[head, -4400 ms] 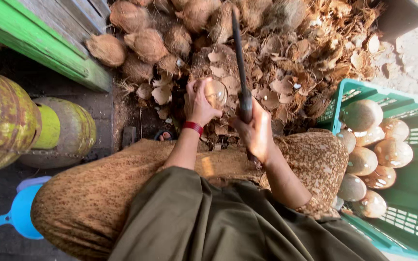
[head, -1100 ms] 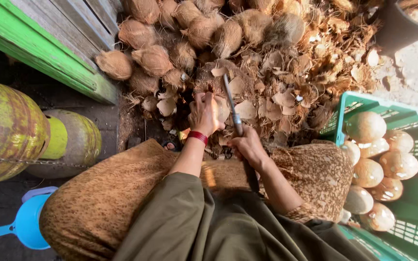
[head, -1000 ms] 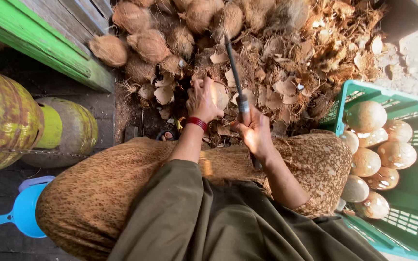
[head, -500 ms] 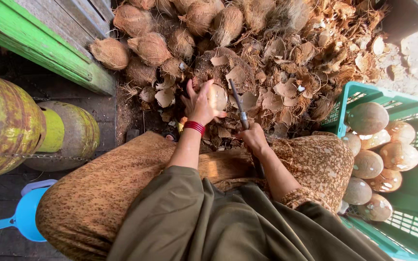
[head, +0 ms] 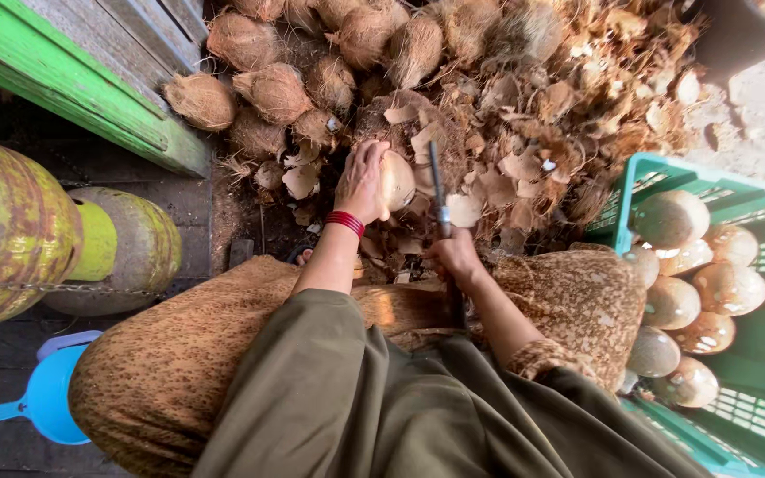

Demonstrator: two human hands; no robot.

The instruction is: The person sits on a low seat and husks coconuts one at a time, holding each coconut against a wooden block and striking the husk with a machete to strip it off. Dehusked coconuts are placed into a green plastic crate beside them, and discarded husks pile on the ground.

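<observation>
The left hand (head: 363,182) has its fingers (head: 374,156) curled over a pale peeled coconut (head: 397,180), holding it just in front of the knees. The right hand (head: 455,255) is closed in a fist around the handle of a dark blade (head: 436,186) (its tip points up), just right of the coconut and left of the green crate (head: 759,345).

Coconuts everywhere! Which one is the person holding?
The pale, partly peeled coconut under the left hand, beside the blade. The brown husked ones and the crate's peeled ones lie untouched.
</observation>
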